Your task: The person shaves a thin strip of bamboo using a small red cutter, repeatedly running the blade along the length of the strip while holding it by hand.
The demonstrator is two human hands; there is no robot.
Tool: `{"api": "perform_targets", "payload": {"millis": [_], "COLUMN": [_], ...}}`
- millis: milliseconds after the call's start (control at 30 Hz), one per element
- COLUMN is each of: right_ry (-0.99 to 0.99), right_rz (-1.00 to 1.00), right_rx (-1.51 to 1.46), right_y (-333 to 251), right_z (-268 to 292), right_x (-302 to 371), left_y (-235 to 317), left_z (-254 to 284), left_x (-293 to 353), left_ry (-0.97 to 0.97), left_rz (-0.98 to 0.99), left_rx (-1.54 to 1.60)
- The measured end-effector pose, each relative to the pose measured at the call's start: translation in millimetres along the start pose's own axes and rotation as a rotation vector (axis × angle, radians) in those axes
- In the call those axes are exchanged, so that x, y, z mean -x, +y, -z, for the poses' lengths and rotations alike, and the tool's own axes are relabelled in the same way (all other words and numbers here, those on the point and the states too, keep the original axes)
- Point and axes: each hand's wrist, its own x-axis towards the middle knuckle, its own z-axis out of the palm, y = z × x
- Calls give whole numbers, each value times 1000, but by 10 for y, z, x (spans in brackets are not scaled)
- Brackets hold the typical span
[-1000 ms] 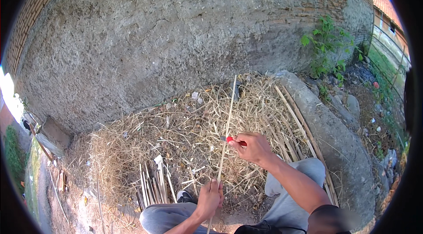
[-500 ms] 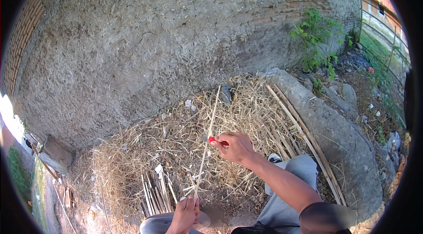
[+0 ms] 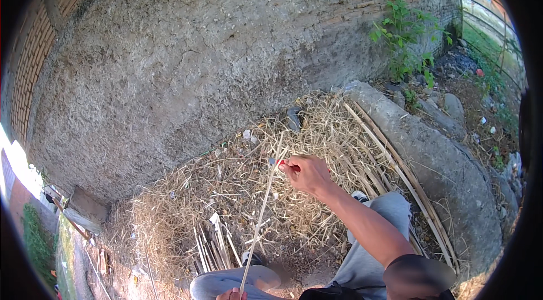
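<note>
A long, thin, pale strip [image 3: 259,226], which looks like split bamboo, slants up and away from my lap. At the lower edge, my left hand [image 3: 231,294] is closed round its near end, with only the fingers in view. Farther up, my right hand [image 3: 308,174] grips a small knife [image 3: 281,162] with a red handle. Its short grey blade lies against the strip near the far end. Part of the handle is hidden inside my fist.
Dry shavings [image 3: 186,204] cover the ground. A bundle of strips [image 3: 214,249] stands by my left knee; long poles [image 3: 410,184] lie at right along a stone ledge [image 3: 430,164]. A rough wall [image 3: 215,62] rises ahead, with a green plant [image 3: 401,40] at its base.
My right hand and the knife have moved up and slightly right along the strip. My left hand has dropped lower, mostly out of the picture. The view has shifted a little.
</note>
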Motion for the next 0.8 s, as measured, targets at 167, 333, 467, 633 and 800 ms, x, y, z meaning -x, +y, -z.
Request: {"api": "perform_targets", "payload": {"millis": [167,333,467,633,800], "right_ry": [-32,-152,-239,-93,-467], "right_rz": [-7,-79,-376,-408,-280], "right_rx": [26,113,179,118,467], "right_y": [63,38,137,248,-14], "right_z": [-15,-104,-47,154,170], "right_x": [46,78,-69,-133,-5], "left_y": [311,397,386,443,407], "left_z": [541,404,34,875,733], "left_x": [-166,172,778,236,61], "left_ry": [-279,-286,-111,-262,-108], "left_rz": [934,1103,1114,1433,1514], "left_rx": [899,1027,933,1147,1436]}}
